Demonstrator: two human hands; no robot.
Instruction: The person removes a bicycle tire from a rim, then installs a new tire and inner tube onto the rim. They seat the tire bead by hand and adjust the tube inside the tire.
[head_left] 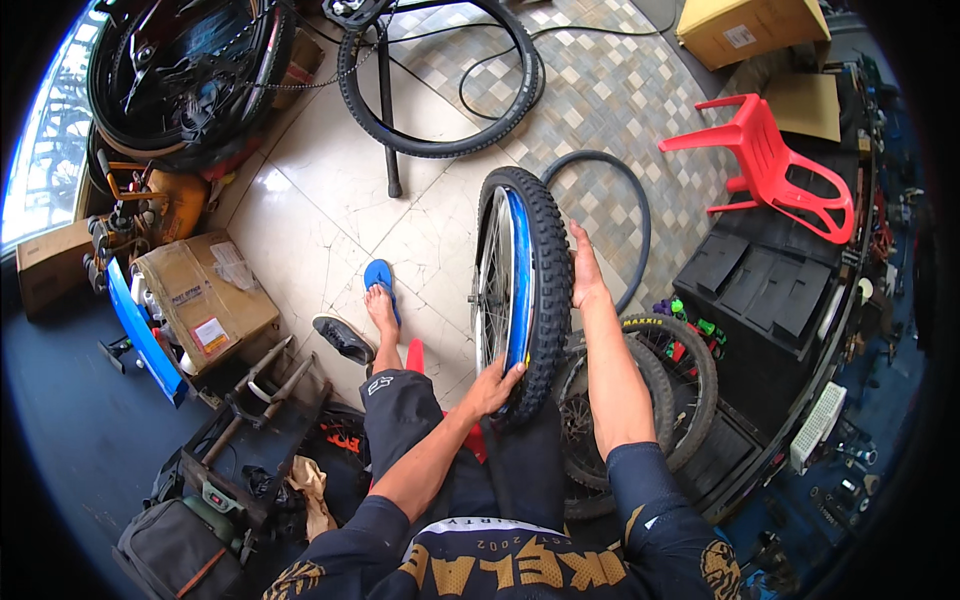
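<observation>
A bicycle wheel (492,262) stands upright between my legs, its knobby black tyre (548,270) facing right. A shiny blue band (519,285) runs along the wheel's side, between the spokes and the tread. Low on that side, my left hand (490,388) is closed round the wheel's edge, fingertips against the blue band and tyre. My right hand (586,268) lies along the tread on the right, fingers stretched out and pointing away from me; its thumb is hidden. On the floor just beyond, a grey rubber hose or inner tube (645,215) forms a loop.
More bicycle wheels (690,400) lie by my right leg. Ahead is another wheel (440,152) with a dark post. A red plastic chair (760,150) stands at the right. Cardboard boxes (205,295), a metal frame (225,415) and a dark bag (180,550) are at the left.
</observation>
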